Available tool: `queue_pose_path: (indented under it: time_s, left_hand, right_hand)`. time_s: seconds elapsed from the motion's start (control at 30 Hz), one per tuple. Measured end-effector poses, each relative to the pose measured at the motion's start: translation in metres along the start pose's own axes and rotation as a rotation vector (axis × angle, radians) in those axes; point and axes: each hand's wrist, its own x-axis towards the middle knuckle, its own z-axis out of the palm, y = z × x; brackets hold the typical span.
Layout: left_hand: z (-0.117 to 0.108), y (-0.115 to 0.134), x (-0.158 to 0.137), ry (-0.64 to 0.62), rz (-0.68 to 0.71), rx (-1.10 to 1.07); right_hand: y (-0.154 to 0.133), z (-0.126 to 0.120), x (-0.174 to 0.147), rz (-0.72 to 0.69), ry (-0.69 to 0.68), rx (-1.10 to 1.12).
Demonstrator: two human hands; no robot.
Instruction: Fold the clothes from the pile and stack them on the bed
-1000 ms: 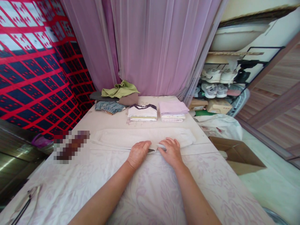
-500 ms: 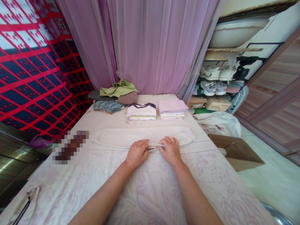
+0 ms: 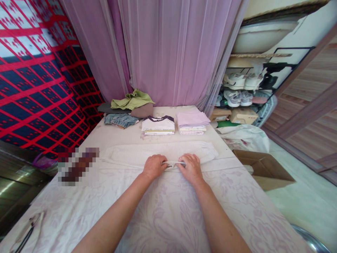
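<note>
Lighting: bright, soft, even; source out of frame. Bedsheet [image 3: 168,218] pale and washed, with the white garment [image 3: 158,150] nearly matching it in tone; ribbing low in contrast. Shadows faint at the left hand [image 3: 154,166] and right hand [image 3: 190,168]. Left side darker: wooden cabinet [image 3: 15,175] dim, one glare streak across it. Metal basin [image 3: 310,239] shows highlights, cut off by the frame. Wide-angle stretch: door [image 3: 302,102] slants at right. Edges soft; checked cloth [image 3: 34,91] blurred. Square-block pixelation masks one patch, left of the garment.
</note>
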Motion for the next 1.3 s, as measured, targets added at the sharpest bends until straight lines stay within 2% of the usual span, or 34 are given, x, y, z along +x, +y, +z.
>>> queue_pose_path:
  time_s: [0.23,0.47,0.63,0.9,1.13,1.3]
  left_hand:
    - [-0.004,0.000,0.012,0.101,0.029,0.009]
    - [0.004,-0.005,0.012,0.175,0.058,-0.016]
    - [0.009,-0.009,0.015,0.203,0.084,-0.018]
    - [0.007,-0.009,0.013,0.149,0.099,-0.011]
    - [0.001,-0.008,0.010,0.083,0.133,-0.027]
    - [0.003,-0.009,0.006,0.057,0.175,0.040]
  right_hand:
    - [-0.005,-0.001,0.001,-0.001,0.010,0.002]
    - [-0.017,0.009,0.008,0.028,-0.013,-0.080]
    - [-0.022,0.015,0.012,0.089,0.028,-0.159]
    - [-0.021,0.009,0.012,0.121,-0.012,-0.100]
    - [-0.004,-0.003,0.010,0.047,-0.096,-0.034]
    - [-0.005,-0.004,0.010,0.017,-0.120,-0.047]
